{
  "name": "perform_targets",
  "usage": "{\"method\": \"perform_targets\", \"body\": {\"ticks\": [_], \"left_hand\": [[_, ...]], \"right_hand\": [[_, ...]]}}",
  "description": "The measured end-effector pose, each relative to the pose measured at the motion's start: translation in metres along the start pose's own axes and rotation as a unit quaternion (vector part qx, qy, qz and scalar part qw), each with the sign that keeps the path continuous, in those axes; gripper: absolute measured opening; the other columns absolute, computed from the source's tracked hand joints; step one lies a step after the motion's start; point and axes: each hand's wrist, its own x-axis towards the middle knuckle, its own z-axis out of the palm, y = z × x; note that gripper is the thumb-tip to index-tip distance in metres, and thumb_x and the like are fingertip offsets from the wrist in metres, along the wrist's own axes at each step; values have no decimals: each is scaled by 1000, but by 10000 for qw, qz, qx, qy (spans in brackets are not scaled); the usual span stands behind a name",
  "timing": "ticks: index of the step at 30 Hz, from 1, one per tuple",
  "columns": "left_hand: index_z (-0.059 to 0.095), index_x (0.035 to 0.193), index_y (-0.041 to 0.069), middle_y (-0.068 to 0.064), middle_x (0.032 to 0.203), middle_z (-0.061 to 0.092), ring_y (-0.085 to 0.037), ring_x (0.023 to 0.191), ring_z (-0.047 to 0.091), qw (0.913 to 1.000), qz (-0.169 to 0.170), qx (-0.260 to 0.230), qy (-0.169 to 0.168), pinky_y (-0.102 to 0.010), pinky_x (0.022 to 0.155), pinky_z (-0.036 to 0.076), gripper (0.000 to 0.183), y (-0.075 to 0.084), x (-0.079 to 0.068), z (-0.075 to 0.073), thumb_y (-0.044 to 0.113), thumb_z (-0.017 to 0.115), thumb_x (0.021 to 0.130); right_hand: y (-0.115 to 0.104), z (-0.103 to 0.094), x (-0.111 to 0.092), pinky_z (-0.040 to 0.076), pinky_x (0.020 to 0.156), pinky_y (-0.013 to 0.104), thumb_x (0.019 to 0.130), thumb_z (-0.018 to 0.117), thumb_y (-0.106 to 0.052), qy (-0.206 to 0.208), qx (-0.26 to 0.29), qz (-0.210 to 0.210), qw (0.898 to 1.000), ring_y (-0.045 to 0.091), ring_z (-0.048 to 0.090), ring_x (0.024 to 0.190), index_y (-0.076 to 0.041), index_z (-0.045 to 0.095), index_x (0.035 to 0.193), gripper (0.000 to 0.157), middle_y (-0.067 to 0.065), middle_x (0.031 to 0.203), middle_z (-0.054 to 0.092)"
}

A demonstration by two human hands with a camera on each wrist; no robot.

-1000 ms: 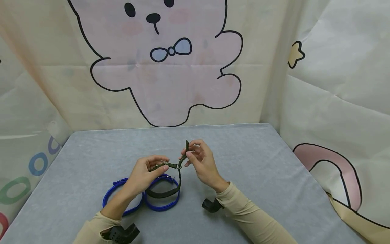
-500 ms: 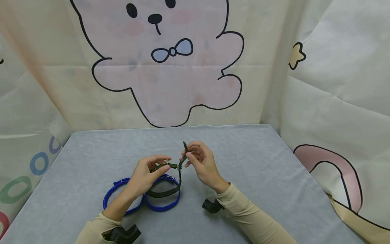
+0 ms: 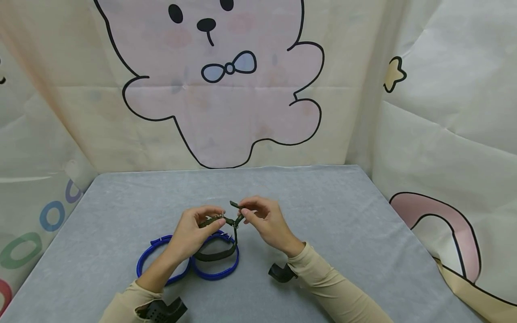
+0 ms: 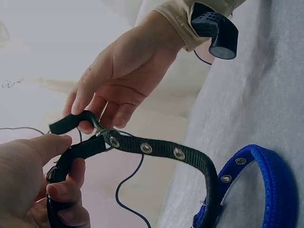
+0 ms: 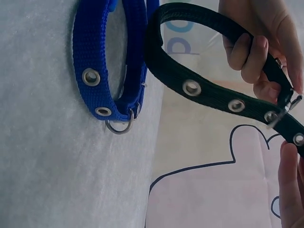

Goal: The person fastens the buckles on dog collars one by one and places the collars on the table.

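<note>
A dark green webbing collar (image 3: 216,257) with metal eyelets is held up in a loop over the table. My left hand (image 3: 196,231) grips its buckle side between thumb and fingers. The free end, threaded through the metal buckle (image 4: 102,132), is pinched by my right hand (image 3: 267,223) and bends back toward the left. Eyelets show along the green strap (image 5: 213,99) in the right wrist view. Below the hands lie two blue collars: the left one (image 3: 141,262) is partly hidden by my left forearm, the right one (image 3: 216,276) sits under the green loop.
A grey cloth covers the table (image 3: 323,215). Behind it hangs a curtain (image 3: 226,112) with a cartoon animal print, and printed sheets stand at both sides. Each wrist wears a black camera, such as the right wrist camera (image 3: 282,272).
My right hand has lowered slightly and moved a little left. The collar's free end, which pointed up, now tilts over to the left. The left hand stays nearly still.
</note>
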Motion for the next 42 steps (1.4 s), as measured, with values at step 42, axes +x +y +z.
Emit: {"method": "perform_targets", "body": {"ticks": [42], "left_hand": [[71,106,-1,-14,94,75,-5,71,67,9985,-60,-461,-275,-25,61,52,22,-3,0,6,20,68,98]], "right_hand": [[-2,9,-6,58,75,26,101,62,-15,-831,-1031,290,9908,14,71,91,-8,71,122,24,10,113,76]]}}
